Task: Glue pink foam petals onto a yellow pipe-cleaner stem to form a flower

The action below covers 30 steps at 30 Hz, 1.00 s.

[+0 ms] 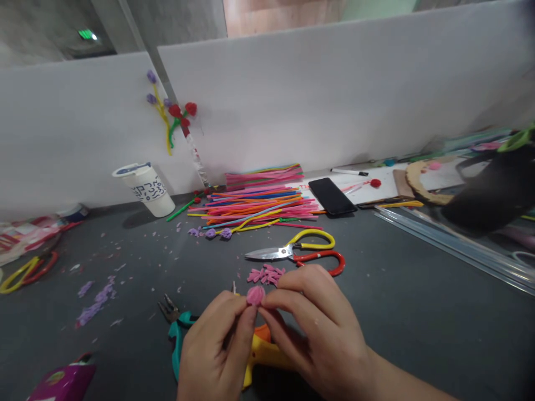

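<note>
Both my hands meet at the bottom centre over a dark grey table point(397, 301). My left hand point(217, 351) and my right hand point(317, 328) pinch a small pink fuzzy bud point(255, 295) between their fingertips. Just behind it lies a little heap of pink cut pieces point(266, 274). Under my hands sit a yellow and orange tool point(261, 351) and teal-handled pliers point(175, 323). Scissors with yellow and red handles point(301, 253) lie a little farther back.
A pile of coloured pipe cleaners point(259, 203), a black phone point(332, 196) and a white cup point(146, 188) sit near the white partition. Pipe-cleaner flowers point(173, 114) hang on it. Purple scraps point(98, 298) lie left; clear rods point(451, 242) and a dark object point(493, 195) right.
</note>
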Available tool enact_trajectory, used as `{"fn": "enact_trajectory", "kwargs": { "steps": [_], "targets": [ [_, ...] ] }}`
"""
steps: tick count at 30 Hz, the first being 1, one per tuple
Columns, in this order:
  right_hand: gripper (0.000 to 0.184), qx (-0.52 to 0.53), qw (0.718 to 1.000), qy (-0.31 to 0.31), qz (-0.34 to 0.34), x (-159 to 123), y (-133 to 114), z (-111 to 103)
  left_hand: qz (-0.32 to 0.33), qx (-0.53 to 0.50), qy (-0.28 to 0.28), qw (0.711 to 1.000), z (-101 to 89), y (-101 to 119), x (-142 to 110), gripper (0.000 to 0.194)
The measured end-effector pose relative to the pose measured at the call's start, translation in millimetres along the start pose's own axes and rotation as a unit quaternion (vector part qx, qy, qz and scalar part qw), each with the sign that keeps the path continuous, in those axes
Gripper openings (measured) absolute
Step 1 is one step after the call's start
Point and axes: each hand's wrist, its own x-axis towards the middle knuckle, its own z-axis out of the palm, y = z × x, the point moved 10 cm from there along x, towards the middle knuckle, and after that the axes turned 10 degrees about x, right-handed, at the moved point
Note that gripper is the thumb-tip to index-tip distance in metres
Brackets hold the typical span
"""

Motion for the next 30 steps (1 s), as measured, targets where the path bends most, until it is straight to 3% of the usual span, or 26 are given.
{"fn": "enact_trajectory", "kwargs": {
  "steps": [7,11,14,18,21,27,30],
  "targets": [
    [0.012,0.023,1.000,0.017,-0.012,-0.5,-1.3,-2.2,0.104,0.058,-0.005,0.993,1.4,10.4,-3.5,0.018],
    [0.011,0.027,1.000,0.014,0.001,-0.6,-0.2,-3.7,0.130,0.065,-0.003,0.989,0.9,12.6,-5.2,0.017],
    [0.010,0.072,0.997,0.022,0.029,2.3,4.7,-9.1,0.118,0.030,0.006,0.993,-2.3,9.8,-3.0,0.016],
    [0.013,0.161,0.977,0.066,0.123,4.9,26.9,-17.1,0.079,-0.031,-0.018,0.996,-1.2,3.0,4.0,0.016],
    [0.015,0.220,0.959,0.032,0.175,4.7,37.3,-5.5,0.072,-0.061,-0.037,0.995,-1.1,2.3,7.3,0.015],
    [0.026,0.274,0.944,-0.044,0.179,5.2,28.5,15.8,0.091,-0.110,-0.073,0.987,3.4,7.0,4.1,0.017],
    [0.026,0.301,0.935,-0.041,0.185,7.9,27.4,16.3,0.054,-0.157,-0.019,0.986,-2.9,4.0,6.4,0.015]
  ]
}}
